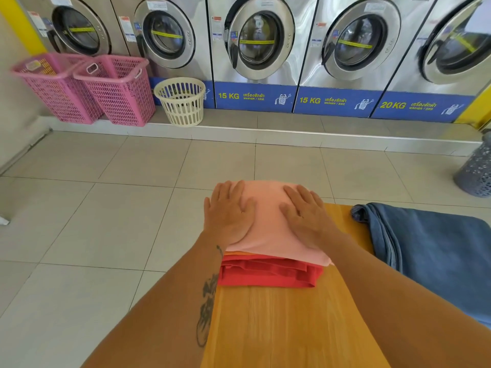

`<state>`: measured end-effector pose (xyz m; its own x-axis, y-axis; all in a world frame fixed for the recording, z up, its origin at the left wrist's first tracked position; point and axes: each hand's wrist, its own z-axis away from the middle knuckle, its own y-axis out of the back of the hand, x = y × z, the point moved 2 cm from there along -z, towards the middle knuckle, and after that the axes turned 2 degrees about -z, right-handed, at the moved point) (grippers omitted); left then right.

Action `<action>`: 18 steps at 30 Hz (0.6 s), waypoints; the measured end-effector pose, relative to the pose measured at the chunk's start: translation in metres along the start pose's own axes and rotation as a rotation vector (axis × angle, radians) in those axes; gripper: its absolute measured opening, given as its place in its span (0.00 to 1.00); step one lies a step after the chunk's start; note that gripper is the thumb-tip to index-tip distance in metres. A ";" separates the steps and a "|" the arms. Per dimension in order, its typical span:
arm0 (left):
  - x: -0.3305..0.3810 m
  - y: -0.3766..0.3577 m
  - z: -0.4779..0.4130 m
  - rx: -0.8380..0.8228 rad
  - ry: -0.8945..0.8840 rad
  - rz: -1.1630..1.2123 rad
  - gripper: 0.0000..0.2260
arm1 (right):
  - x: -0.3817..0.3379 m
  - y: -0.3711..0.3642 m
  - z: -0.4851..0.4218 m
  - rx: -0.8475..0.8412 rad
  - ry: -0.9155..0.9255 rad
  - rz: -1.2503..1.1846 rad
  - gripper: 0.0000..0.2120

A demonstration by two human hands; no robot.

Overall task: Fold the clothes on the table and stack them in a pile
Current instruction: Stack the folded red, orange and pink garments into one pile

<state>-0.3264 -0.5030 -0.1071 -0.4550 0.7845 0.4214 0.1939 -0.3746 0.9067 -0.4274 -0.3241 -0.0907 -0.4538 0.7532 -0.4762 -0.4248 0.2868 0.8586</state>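
Note:
A folded pale pink garment (268, 224) lies on top of a folded red garment (268, 273), with a thin orange layer showing between them, at the far left corner of the wooden table (287, 322). My left hand (228, 213) rests flat on the pink garment's left side, fingers spread. My right hand (305, 213) lies flat on its right side, fingers spread too. Neither hand grips the cloth. A blue garment (430, 251) lies spread on the table's right part, apart from the pile.
The tiled floor lies left of and beyond the table. Two pink laundry baskets (87, 88) and a cream round basket (182, 100) stand by a row of washing machines (255, 49) at the back. A grey perforated bin (475, 168) stands at the right.

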 end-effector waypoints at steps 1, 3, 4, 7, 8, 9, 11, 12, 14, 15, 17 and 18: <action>-0.004 0.001 0.001 -0.008 0.044 0.027 0.29 | -0.002 0.003 0.001 -0.021 -0.011 -0.005 0.31; -0.010 0.004 0.007 0.031 0.112 0.082 0.27 | -0.007 0.009 0.007 0.013 -0.030 -0.004 0.29; -0.014 0.008 0.012 0.092 0.139 0.127 0.25 | -0.008 0.014 0.011 0.084 -0.045 -0.013 0.29; -0.023 0.023 0.023 0.248 0.247 0.363 0.20 | 0.000 0.027 0.022 0.308 -0.180 -0.148 0.25; -0.025 0.028 0.024 0.280 0.267 0.429 0.19 | 0.005 0.030 0.024 0.327 -0.226 -0.225 0.22; -0.026 0.032 0.026 0.306 0.260 0.459 0.18 | 0.008 0.032 0.025 0.322 -0.250 -0.300 0.19; -0.026 0.038 0.029 0.343 0.206 0.469 0.17 | 0.011 0.035 0.027 0.308 -0.256 -0.429 0.14; -0.026 0.039 0.030 0.351 0.184 0.476 0.16 | 0.012 0.036 0.027 0.312 -0.245 -0.452 0.12; -0.029 0.041 0.031 0.341 0.177 0.498 0.14 | 0.013 0.040 0.029 0.331 -0.219 -0.438 0.10; -0.031 0.040 0.031 0.329 0.193 0.515 0.13 | 0.015 0.041 0.030 0.339 -0.218 -0.437 0.08; -0.036 0.039 0.031 0.308 0.248 0.561 0.09 | 0.018 0.040 0.032 0.355 -0.235 -0.464 0.07; -0.038 0.040 0.032 0.305 0.266 0.583 0.08 | 0.019 0.040 0.033 0.350 -0.243 -0.474 0.06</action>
<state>-0.2737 -0.5318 -0.0865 -0.3927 0.3364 0.8560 0.6877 -0.5106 0.5161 -0.4273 -0.2793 -0.0595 -0.0710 0.5978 -0.7985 -0.2357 0.7678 0.5957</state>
